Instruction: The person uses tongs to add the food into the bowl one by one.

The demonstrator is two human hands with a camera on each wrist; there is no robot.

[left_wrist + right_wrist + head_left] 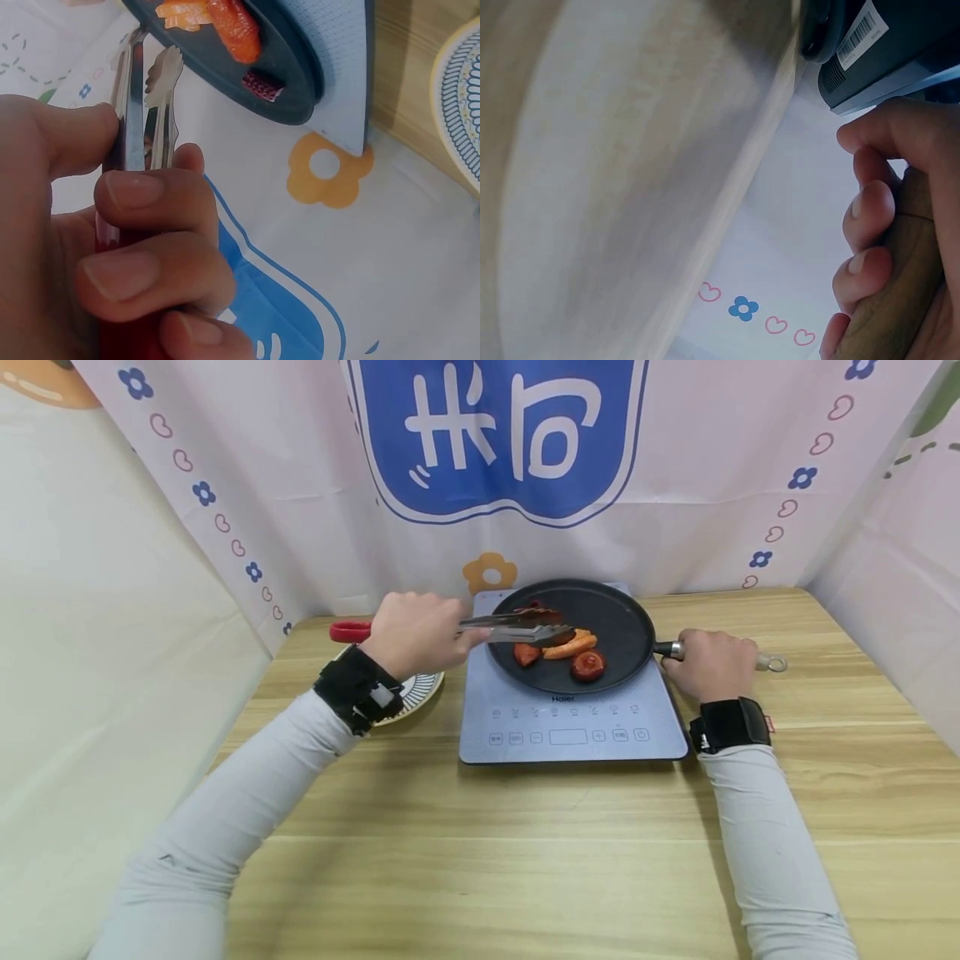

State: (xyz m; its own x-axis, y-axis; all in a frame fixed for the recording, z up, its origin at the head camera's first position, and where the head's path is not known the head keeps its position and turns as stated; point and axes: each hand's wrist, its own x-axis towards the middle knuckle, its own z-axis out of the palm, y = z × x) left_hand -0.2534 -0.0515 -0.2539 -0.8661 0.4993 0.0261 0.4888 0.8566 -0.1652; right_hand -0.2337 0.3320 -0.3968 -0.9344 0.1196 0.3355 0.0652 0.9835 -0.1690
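My left hand [422, 631] grips red-handled metal tongs [510, 634], its thumb and fingers curled around them in the left wrist view. The tong tips reach over a flat black pan [626, 627] and overlap an orange, ridged food piece [579, 647] in the head view. Beside that lie a round, glossy red piece [588, 666] and a smaller red piece [527, 654]. A dark purple speckled piece [262, 85] sits near the pan's rim. With curled fingers, my right hand [712, 663] holds the pan's wooden handle [904, 277], whose ringed end sticks out beyond it.
Under the pan is a light grey induction cooker [502, 702] with a control panel in front. A patterned plate [430, 689] stands left of it, partly hidden by my left hand and wrist. Behind the wooden table [465, 860] hangs a printed white cloth [300, 527].
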